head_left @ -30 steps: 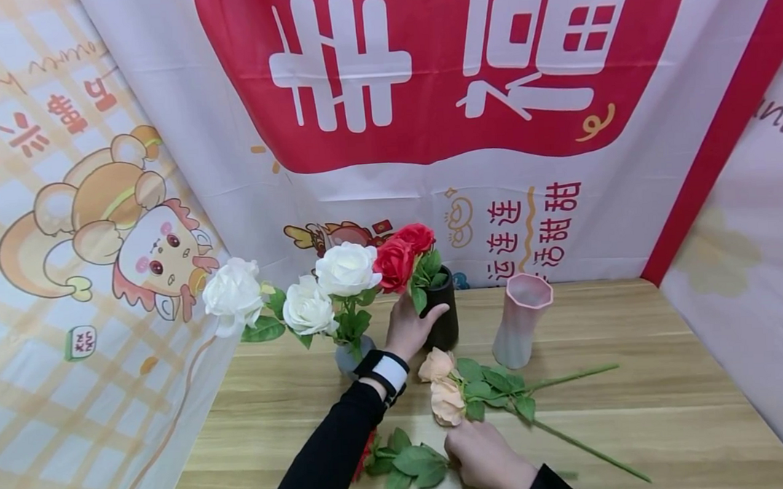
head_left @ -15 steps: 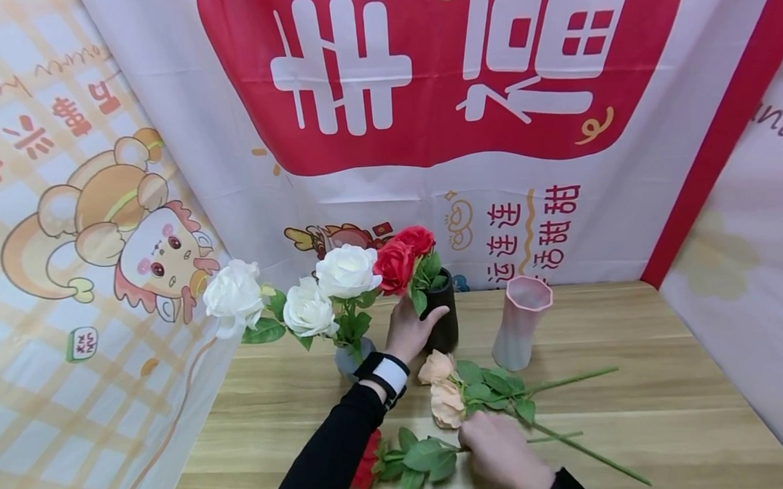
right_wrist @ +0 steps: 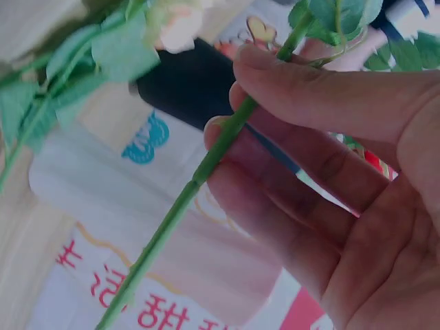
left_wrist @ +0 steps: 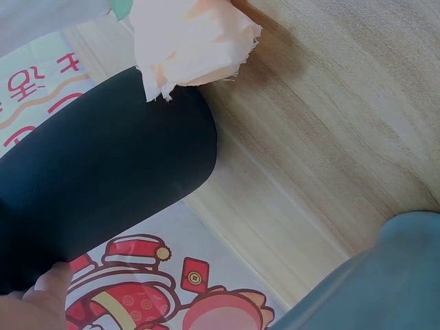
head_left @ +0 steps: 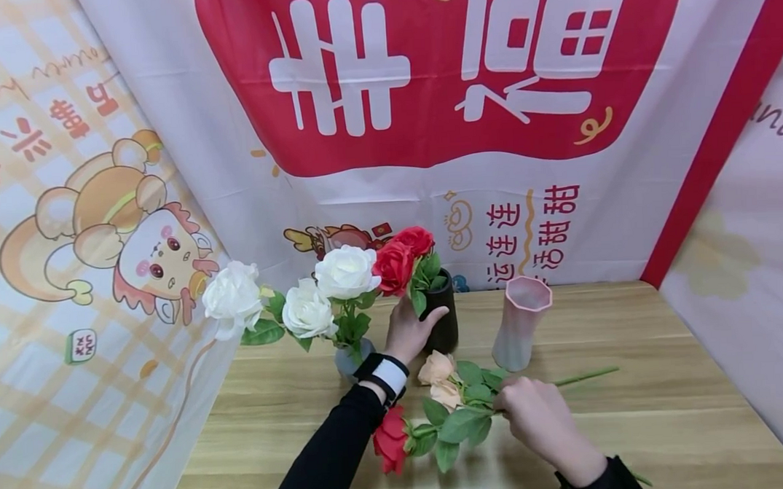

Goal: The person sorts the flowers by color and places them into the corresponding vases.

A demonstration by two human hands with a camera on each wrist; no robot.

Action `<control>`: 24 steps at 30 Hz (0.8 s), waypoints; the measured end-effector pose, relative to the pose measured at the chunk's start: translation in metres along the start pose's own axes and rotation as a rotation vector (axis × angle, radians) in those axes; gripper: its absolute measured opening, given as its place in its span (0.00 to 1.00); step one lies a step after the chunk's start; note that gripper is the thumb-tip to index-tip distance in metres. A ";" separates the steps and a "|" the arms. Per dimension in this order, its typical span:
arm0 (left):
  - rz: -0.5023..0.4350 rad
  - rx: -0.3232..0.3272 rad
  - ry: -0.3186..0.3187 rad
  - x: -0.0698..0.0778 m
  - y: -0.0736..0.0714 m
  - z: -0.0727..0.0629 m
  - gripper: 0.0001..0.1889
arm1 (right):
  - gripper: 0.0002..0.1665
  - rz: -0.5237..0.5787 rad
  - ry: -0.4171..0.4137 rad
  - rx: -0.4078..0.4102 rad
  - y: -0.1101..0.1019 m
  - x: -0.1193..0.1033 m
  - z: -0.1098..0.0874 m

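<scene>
Your right hand (head_left: 532,415) pinching the green stem (right_wrist: 161,230) of a single red rose (head_left: 391,441), which is near your left sleeve (head_left: 331,451) and the peach roses (head_left: 438,368), your left hand (head_left: 411,328) gripping the black vase (head_left: 444,320) of red roses (head_left: 394,265), a pink vase (head_left: 517,334) farther right.

"幸福" (head_left: 342,66), "连连" (head_left: 503,215), "甜甜" (head_left: 563,199) on back cloth (head_left: 363,187)

The black vase (head_left: 444,330) hides some fingers of the left hand (head_left: 410,331). In the left wrist view, the left edge cuts off the vase's top. In the right wrist view, the green stem (right_wrist: 174,216) runs off the bottom.
</scene>
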State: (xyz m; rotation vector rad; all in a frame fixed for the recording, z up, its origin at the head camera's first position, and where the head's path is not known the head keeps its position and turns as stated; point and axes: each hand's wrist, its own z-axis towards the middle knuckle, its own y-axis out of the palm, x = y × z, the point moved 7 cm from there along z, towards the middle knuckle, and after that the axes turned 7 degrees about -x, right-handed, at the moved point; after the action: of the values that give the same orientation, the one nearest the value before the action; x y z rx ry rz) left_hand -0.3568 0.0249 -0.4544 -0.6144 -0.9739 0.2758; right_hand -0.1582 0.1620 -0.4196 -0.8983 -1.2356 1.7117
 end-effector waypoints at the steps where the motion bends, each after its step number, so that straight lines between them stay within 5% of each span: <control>1: 0.000 -0.002 -0.004 0.000 0.000 0.000 0.39 | 0.22 -0.012 -0.011 0.015 -0.004 0.001 -0.001; 6: 0.002 -0.004 -0.021 -0.001 0.000 -0.001 0.39 | 0.18 -0.037 -0.040 0.116 -0.024 0.009 -0.005; 12: 0.008 0.007 0.009 0.000 -0.001 -0.001 0.39 | 0.18 0.044 0.019 0.180 -0.045 0.022 -0.009; 24: 0.012 -0.001 0.031 -0.002 0.001 0.000 0.39 | 0.17 0.116 -0.004 0.328 -0.063 0.032 -0.013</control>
State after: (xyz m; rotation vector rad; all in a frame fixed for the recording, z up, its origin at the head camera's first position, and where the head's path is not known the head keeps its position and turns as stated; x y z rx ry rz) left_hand -0.3579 0.0249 -0.4560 -0.6238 -0.9405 0.2756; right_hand -0.1467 0.2069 -0.3650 -0.7796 -0.8833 1.9383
